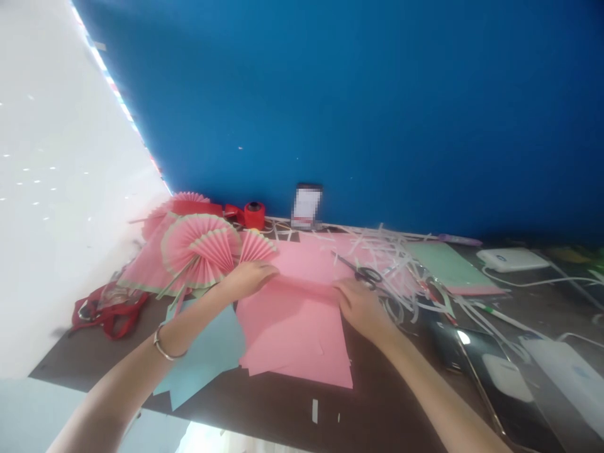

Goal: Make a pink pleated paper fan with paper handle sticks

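A sheet of pink paper point(306, 263) stretches between my two hands, casting a shadow on the pink sheets point(295, 340) below it. My left hand point(248, 280), with a bracelet at the wrist, pinches its left edge. At the right edge my right hand point(362, 307) has its fingers closed on the same sheet. Black-handled scissors point(368, 275) lie just beyond my right hand, beside a heap of white paper strips point(389, 267). Pleated pink fans with green rims point(202, 248) are just left of my left hand. Light blue paper point(207, 352) lies under my left forearm.
A red roll point(255, 216) and a pixelated card-like object point(306, 206) stand near the blue wall point(353, 113). Green paper point(441, 264), a white device with a cable point(512, 259) and a dark phone point(472, 358) lie to the right. Red straps point(113, 311) lie at left.
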A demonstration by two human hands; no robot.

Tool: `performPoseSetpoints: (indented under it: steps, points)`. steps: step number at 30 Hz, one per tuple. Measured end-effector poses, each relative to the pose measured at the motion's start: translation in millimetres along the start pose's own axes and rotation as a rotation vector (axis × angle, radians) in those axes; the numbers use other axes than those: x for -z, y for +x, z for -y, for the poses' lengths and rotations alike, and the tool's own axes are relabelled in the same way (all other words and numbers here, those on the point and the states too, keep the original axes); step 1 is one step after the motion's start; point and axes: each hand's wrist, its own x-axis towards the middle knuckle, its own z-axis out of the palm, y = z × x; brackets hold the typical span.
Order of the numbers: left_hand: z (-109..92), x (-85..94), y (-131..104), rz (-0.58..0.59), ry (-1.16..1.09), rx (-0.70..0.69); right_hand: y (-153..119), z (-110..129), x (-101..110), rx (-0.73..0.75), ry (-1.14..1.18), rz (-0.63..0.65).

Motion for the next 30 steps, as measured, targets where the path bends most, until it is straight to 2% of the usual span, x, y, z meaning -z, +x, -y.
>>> performPoseSetpoints:
  steps: [3, 5, 7, 9, 13, 16, 25, 30]
  points:
    - [2, 24.5, 2, 0.004, -0.306, 0.041, 8, -3, 30, -0.188, 0.312, 0.124]
    - [5, 32.8, 5, 0.111, -0.467, 0.080, 14, -4, 43, -0.241, 0.390, 0.225]
    - [9, 32.0, 9, 0.212, -0.515, 0.093, 20, -5, 45, -0.236, 0.385, 0.284]
    - [14, 23.6, 13, 0.256, -0.485, 0.088, 25, -6, 36, -0.205, 0.335, 0.319]
    - [22, 0.3, 18, 0.200, -0.369, 0.070, 30, -15, 5, -0.142, 0.187, 0.360]
    - [28, -10.0, 18, 0.168, -0.282, 0.042, 31, -22, -11, -0.103, 0.151, 0.359]
    - [40, -22.1, 1, 0.129, -0.089, -0.095, 23, -24, -22, -0.032, 0.122, 0.310]
    - [32, -25.2, -13, 0.145, 0.205, -0.168, 10, -23, -28, 0.167, -0.112, 0.201]
